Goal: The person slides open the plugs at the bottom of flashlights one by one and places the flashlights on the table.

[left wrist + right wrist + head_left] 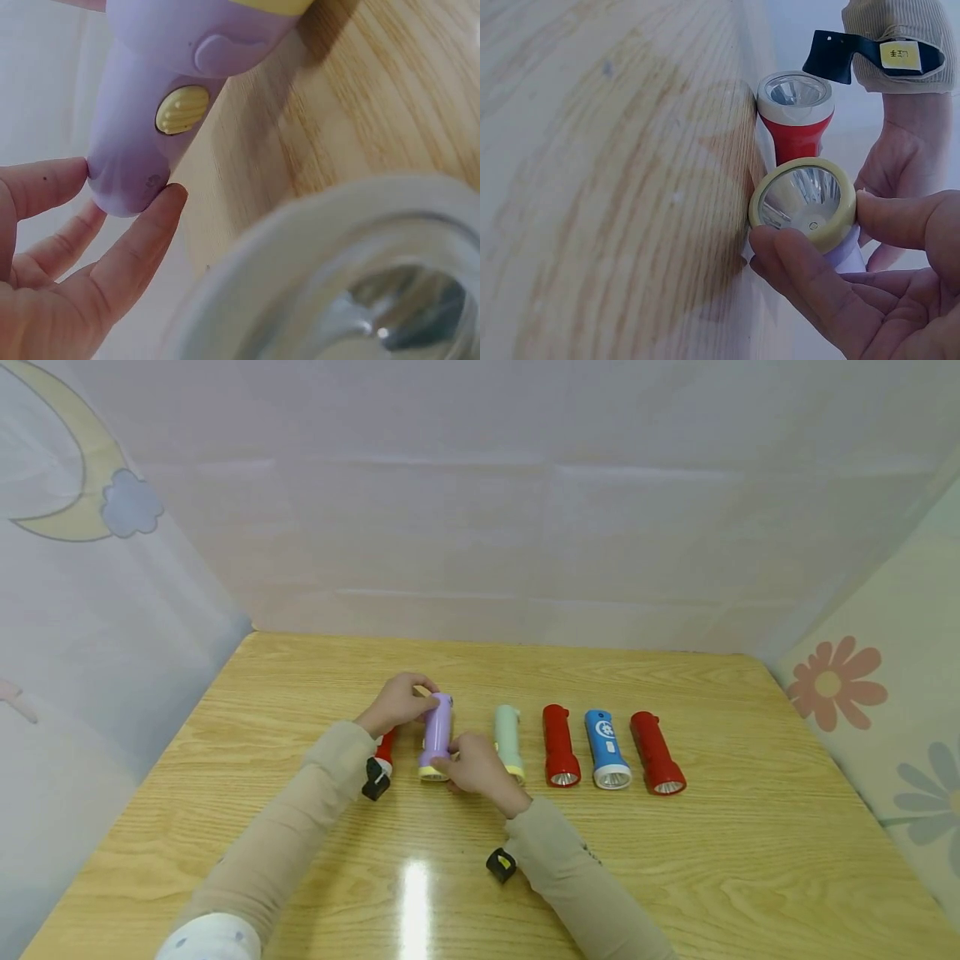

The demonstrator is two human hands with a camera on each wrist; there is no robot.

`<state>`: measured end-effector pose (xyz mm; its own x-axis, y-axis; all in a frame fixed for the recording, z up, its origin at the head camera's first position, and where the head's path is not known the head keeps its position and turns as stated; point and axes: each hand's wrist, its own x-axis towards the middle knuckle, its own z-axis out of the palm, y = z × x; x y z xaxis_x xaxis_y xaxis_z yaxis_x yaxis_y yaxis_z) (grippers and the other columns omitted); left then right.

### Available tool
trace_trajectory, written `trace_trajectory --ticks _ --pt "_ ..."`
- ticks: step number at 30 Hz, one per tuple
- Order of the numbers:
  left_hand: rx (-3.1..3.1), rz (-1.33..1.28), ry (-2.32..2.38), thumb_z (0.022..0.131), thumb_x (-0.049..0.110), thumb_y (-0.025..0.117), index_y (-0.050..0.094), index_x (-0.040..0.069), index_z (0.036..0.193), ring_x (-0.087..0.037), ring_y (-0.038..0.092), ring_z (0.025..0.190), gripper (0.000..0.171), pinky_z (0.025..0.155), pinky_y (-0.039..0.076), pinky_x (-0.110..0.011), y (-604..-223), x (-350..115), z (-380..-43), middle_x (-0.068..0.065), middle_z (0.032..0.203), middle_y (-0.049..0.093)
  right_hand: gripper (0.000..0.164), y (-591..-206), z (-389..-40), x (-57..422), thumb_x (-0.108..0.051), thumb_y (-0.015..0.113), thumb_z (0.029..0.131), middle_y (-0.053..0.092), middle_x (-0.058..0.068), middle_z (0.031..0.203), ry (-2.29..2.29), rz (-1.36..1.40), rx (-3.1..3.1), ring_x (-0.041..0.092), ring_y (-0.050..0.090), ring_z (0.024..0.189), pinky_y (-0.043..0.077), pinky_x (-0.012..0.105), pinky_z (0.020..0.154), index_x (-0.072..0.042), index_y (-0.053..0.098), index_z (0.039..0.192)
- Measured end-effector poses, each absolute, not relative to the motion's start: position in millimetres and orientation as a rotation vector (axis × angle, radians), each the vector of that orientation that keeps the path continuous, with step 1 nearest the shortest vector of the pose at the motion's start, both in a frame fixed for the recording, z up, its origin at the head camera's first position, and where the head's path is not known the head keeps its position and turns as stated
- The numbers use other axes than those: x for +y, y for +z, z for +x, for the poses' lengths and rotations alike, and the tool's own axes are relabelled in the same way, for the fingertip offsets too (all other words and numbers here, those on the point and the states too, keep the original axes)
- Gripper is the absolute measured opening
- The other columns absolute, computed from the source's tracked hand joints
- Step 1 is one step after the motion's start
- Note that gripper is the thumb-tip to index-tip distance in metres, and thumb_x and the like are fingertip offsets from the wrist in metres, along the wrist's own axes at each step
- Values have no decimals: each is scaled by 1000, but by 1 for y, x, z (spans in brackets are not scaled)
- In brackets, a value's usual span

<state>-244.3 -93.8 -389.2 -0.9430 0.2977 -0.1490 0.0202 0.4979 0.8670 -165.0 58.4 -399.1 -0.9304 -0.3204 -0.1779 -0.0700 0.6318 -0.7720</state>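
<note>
Head view puts the purple flashlight [437, 722] in a row of flashlights on the worktop [675, 877], between a partly hidden red flashlight with a white rim [385, 748] and a mint green flashlight [507, 733]. Both hands have hold of it. At the tail end, the left hand [401, 700] pinches the barrel between thumb and fingers [139, 255]; at the lens end, the right hand [480, 767] grips the yellow rim [838, 234] the same way. The lens points toward the person, as do those of the blue flashlight [602, 739] and the two all-red ones to the right. Whether the whole body rests on the wood, I cannot tell.

The step in hand looks like placing or straightening this piece in the line, since holding both ends lets its angle be trimmed. If so, the next move calls for squaring it with its neighbours, then loosening both sets of fingers together and drawing them straight off. A round barrel could roll if one side lets go first, and the right hand has the mint green one close beside it.
</note>
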Motion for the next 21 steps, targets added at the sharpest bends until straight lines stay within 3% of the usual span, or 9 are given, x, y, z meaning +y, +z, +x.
trace_trajectory --ticks 9,21 --pt "2428 217 1483 88 7 57 56 -4 109 -28 63 83 24 73 52 -38 -387 -94 -242 -24 101 59 26 -398 -165 60 -17 63 86 61 13 59 -1206 -323 2553 24 61 51 40 21 39 9 62 93" --pt "2439 270 1520 88 6 58 55 -4 109 -27 64 81 23 74 52 -40 -383 -96 -238 -23 100 60 27 -398 -169 64 -20 65 85 63 11 65 -1195 -303 2517 22 62 55 44 23 44 6 65 92"
